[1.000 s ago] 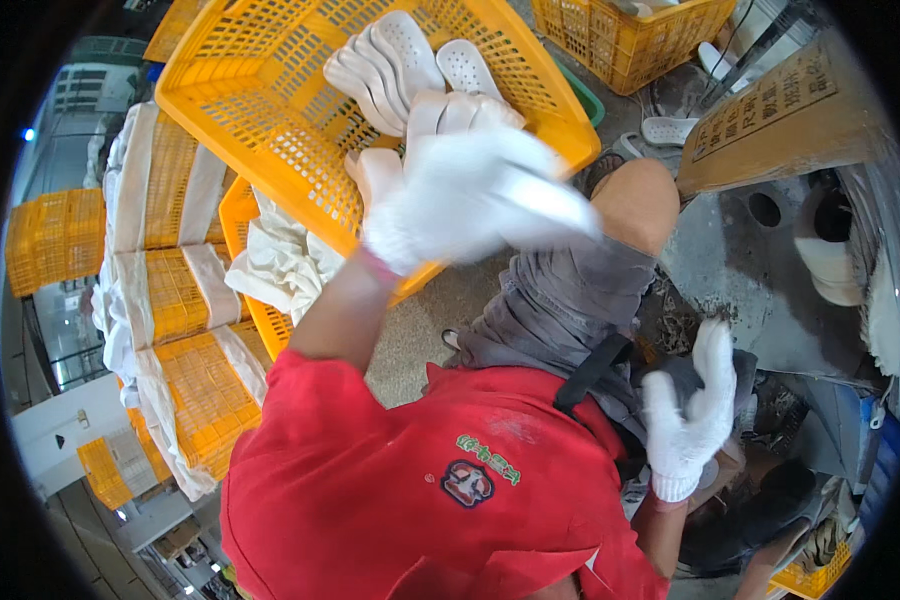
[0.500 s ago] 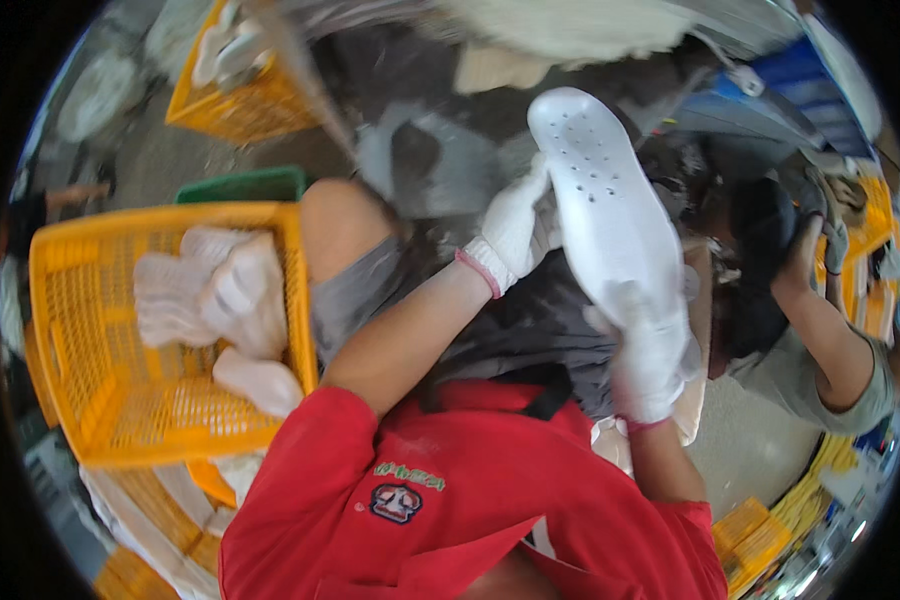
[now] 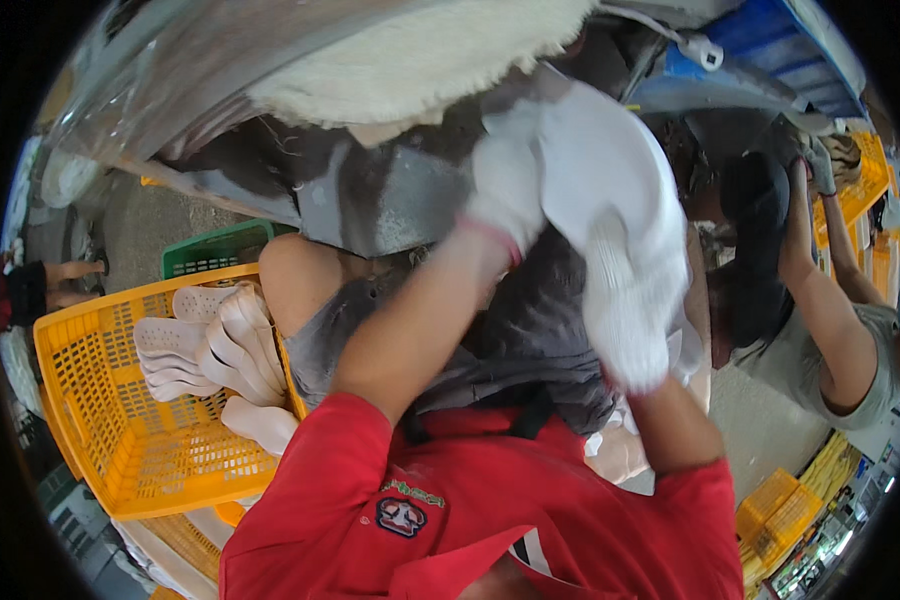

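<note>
Head view, from the far left: bare legs (image 3: 70, 285) of another person, small near the rim. Next, a yellow-orange plastic crate (image 3: 150, 495) with mesh walls. Inside, toward the right wall, a pile of pale insoles (image 3: 235, 345), small holes visible in some; just below, near the same wall, a loose insole (image 3: 258, 425) lying apart from the main stack. Just beyond the crate, a green crate (image 3: 215, 250). Beside the yellow-orange rim, a bare knee (image 3: 295, 285), then grey shorts (image 3: 530, 345), with a red shirt (image 3: 610, 500) below.

Above, a white fleecy sheet (image 3: 420, 65) with a ragged edge, over a grey surface (image 3: 370, 195). In the middle, a white-gloved left hand (image 3: 510, 185), blurred, up against the left edge of a white insole (image 3: 615, 150); impossible to make out whether fingers open or closed. Insole raised above the lap, far end blurred. On the near end, a white-gloved right hand (image 3: 630, 300), thumb along the facing side, gripping firmly, remaining fingers mostly hidden.

Farther right, a co-worker in a grey-green top (image 3: 850, 355), with a grey-gloved hand (image 3: 820, 165) near another yellow crate (image 3: 860, 190). Lower right, more yellow crates (image 3: 780, 510).
</note>
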Action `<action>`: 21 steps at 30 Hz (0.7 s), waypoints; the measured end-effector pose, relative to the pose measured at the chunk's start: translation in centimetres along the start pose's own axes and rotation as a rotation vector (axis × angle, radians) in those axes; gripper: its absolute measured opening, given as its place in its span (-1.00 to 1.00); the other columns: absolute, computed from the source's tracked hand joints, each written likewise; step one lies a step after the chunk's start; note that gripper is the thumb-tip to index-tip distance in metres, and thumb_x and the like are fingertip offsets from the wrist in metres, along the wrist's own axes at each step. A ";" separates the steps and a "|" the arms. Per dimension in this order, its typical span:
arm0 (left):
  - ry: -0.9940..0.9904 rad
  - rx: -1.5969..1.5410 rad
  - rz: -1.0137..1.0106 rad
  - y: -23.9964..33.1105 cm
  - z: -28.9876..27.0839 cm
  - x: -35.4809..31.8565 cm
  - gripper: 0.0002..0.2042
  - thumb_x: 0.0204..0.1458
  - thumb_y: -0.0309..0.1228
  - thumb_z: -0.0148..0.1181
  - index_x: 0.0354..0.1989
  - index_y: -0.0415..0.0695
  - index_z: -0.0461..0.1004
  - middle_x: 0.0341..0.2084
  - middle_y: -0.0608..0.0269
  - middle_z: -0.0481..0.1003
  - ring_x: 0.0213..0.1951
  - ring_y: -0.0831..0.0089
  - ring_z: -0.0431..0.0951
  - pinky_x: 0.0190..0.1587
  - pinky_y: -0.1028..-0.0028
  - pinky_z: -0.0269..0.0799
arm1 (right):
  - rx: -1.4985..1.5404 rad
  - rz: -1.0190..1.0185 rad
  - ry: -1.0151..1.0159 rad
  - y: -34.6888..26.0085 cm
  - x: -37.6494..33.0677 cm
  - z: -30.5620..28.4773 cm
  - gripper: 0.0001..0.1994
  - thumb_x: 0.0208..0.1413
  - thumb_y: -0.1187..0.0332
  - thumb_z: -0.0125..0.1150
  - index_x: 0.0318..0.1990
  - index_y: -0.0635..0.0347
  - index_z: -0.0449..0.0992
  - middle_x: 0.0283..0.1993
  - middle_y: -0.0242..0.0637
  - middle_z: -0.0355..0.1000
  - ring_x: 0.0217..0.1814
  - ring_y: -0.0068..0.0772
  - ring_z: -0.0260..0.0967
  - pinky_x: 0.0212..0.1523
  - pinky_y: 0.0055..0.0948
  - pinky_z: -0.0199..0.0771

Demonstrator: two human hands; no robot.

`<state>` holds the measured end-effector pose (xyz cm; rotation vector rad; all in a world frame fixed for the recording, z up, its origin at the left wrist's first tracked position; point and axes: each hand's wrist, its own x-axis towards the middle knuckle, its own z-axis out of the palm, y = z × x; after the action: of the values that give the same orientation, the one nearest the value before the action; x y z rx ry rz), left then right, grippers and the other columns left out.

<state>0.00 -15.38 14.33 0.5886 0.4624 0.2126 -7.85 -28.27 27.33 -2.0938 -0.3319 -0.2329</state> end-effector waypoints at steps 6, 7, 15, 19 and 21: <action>-0.021 0.684 -0.061 8.1 -10.1 5.8 -0.45 0.32 -0.19 0.31 0.35 -0.30 0.43 0.11 0.10 0.62 0.16 0.35 0.61 0.12 0.38 0.61 | 0.419 0.200 -0.234 3.4 8.1 5.1 -0.73 0.24 0.36 0.18 -0.01 0.31 0.63 -0.16 0.05 0.61 -0.13 0.08 0.66 -0.05 -0.14 0.66; 0.117 0.584 -0.176 9.5 -11.3 5.1 -0.41 0.30 -0.17 0.34 0.35 -0.35 0.42 0.10 0.09 0.62 0.14 0.34 0.62 0.09 0.40 0.62 | 0.269 0.135 -0.245 3.5 8.9 5.5 -0.74 0.23 0.34 0.19 -0.05 0.33 0.64 -0.19 0.05 0.62 -0.18 0.06 0.67 -0.09 -0.14 0.66; 0.182 1.622 0.215 11.9 -9.3 -4.6 -0.19 0.16 0.21 0.28 0.31 -0.31 0.44 0.14 -0.20 0.52 0.24 -0.02 0.51 0.35 0.17 0.35 | 0.081 0.173 -0.337 3.7 11.4 7.1 -0.69 0.21 0.20 0.26 -0.22 0.34 0.70 -0.33 0.13 0.63 -0.24 0.16 0.65 -0.19 -0.10 0.62; 0.084 1.540 0.179 12.9 -9.2 -5.4 -0.11 0.14 0.18 0.32 0.41 -0.36 0.34 0.20 -0.22 0.51 0.24 0.05 0.53 0.33 0.25 0.40 | -0.520 -0.658 -0.243 6.4 12.8 8.0 -0.80 0.20 0.29 0.24 -0.17 0.15 0.73 -0.23 0.08 0.63 -0.17 0.12 0.64 -0.14 -0.06 0.64; -0.015 1.351 0.115 13.2 -9.2 -5.6 -0.25 0.23 -0.08 0.38 0.47 -0.31 0.33 0.09 0.05 0.61 0.13 0.36 0.58 0.26 0.41 0.44 | -0.559 -0.813 -0.191 7.6 13.7 8.5 -0.81 0.19 0.31 0.23 -0.16 0.10 0.74 -0.20 0.04 0.63 -0.15 0.11 0.64 -0.12 -0.06 0.65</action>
<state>-10.17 -1.96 17.19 1.9385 0.5204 -0.0302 7.86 -22.81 20.84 -2.4170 -1.3627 -0.6630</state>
